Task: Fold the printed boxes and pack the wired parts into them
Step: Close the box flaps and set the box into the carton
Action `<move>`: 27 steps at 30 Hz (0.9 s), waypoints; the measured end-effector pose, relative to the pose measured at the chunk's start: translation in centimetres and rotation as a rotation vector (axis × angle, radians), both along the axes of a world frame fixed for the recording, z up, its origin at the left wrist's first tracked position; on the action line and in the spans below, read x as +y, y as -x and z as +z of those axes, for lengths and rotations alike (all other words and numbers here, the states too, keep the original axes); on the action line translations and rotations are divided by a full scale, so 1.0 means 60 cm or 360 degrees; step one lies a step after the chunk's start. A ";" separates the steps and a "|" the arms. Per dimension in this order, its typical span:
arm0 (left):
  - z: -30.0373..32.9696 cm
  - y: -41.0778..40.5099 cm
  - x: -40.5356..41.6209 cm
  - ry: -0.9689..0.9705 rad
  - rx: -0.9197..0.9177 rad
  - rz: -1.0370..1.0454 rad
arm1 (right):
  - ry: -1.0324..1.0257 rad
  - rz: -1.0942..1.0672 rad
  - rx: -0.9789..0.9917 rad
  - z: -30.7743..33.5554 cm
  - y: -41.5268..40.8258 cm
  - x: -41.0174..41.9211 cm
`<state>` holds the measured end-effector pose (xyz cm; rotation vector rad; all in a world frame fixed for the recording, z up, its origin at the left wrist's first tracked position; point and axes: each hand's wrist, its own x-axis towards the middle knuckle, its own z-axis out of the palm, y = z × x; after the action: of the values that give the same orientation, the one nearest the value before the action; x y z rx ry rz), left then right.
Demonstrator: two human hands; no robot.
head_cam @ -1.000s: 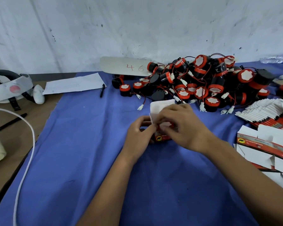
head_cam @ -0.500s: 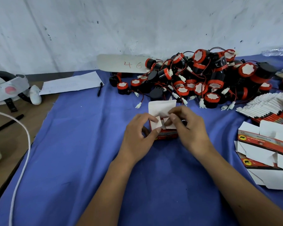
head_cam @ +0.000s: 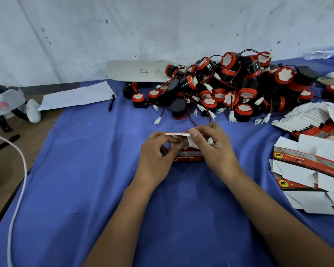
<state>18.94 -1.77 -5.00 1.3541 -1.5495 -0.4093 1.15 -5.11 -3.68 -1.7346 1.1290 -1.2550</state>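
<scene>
A small red printed box (head_cam: 187,157) stands on the blue cloth (head_cam: 89,170) at the centre. My left hand (head_cam: 156,157) grips its left side, fingers curled at an inner flap. My right hand (head_cam: 212,147) pinches the white lid flap (head_cam: 176,134), which lies nearly level over the opening. What is inside the box is hidden. Behind it lies a heap of black-and-red wired parts (head_cam: 229,89) with white connectors.
Flat unfolded boxes (head_cam: 308,170) lie at the right, with a fanned stack of box blanks (head_cam: 312,120) behind them. A paper sheet (head_cam: 75,97) and pen (head_cam: 111,102) lie back left. A white cable (head_cam: 19,170) runs down the left edge; a headset (head_cam: 4,105) sits far left.
The white lid flap, standing upright before, has been folded down over the box opening. Both hands stayed at the box; the view shifted slightly.
</scene>
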 end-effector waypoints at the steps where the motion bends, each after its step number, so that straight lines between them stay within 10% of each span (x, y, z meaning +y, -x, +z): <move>1: 0.001 0.001 0.000 0.0009 -0.0007 0.0006 | 0.0006 -0.0010 0.0029 -0.002 0.000 -0.002; 14: 0.023 -0.027 0.013 -0.0392 0.0890 -0.0246 | 0.0074 0.0277 -0.0034 -0.016 0.000 -0.011; 27: 0.005 -0.037 -0.002 -0.0147 0.0318 -0.0173 | -0.0052 0.0296 -0.0041 -0.011 0.000 -0.004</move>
<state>21.15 -1.91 -4.68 1.2610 -1.4560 -0.6709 1.12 -5.37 -4.37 -1.7503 0.9440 -1.1362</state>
